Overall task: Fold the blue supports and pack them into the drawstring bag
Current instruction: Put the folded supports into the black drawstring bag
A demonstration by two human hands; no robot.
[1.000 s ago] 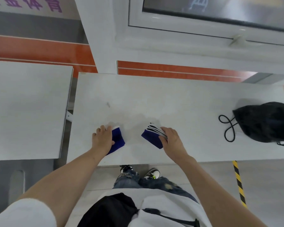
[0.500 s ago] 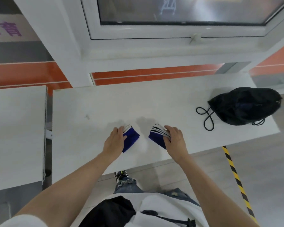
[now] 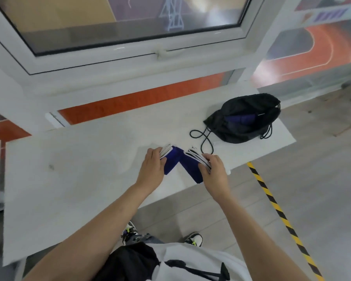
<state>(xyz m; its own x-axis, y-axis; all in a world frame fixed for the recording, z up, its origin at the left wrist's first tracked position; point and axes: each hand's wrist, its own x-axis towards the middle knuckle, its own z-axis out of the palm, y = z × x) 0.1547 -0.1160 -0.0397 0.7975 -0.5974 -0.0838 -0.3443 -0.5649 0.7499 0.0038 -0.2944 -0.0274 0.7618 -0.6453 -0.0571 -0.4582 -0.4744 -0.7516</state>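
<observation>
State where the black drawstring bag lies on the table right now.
In the head view, the black drawstring bag lies at the table's far right end, beyond the right hand, its looped cord trailing toward the blue supports.

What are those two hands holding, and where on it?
Each hand holds a folded blue support by its white-striped end: left hand on the left support, right hand on the right support.

White table (image 3: 85,179) is carrying two folded blue supports (image 3: 171,162) near its front edge, tips touching, and a black drawstring bag (image 3: 243,120) sitting far right.
</observation>
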